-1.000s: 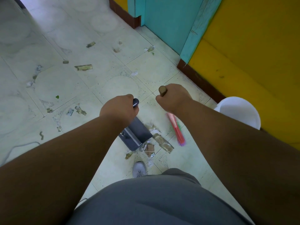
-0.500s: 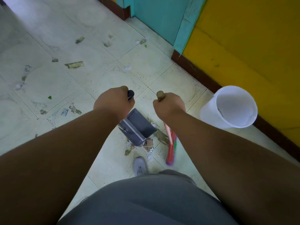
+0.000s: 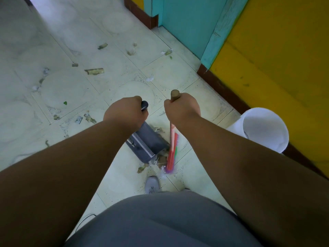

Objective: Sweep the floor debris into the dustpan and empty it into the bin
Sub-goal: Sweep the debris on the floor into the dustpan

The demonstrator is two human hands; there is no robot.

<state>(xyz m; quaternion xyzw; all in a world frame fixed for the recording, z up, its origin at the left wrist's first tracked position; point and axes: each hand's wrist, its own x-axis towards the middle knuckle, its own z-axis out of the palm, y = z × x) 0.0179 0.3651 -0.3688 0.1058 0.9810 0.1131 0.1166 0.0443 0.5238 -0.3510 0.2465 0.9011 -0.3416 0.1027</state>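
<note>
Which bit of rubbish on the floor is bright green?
The tiny green chip, alone on the tile left of the left hand. The other scraps, like the long strip farther off, are brownish, grey or white.

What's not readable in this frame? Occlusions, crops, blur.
- Dustpan inside: head view shows only its back; contents unseen.
- Broom bristles: motion-blurred.
- Debris pile: partly behind dustpan and broom.
- Bin base: hidden by right forearm.
- Left hand and right hand fingers: curled under, seen from behind.
</note>
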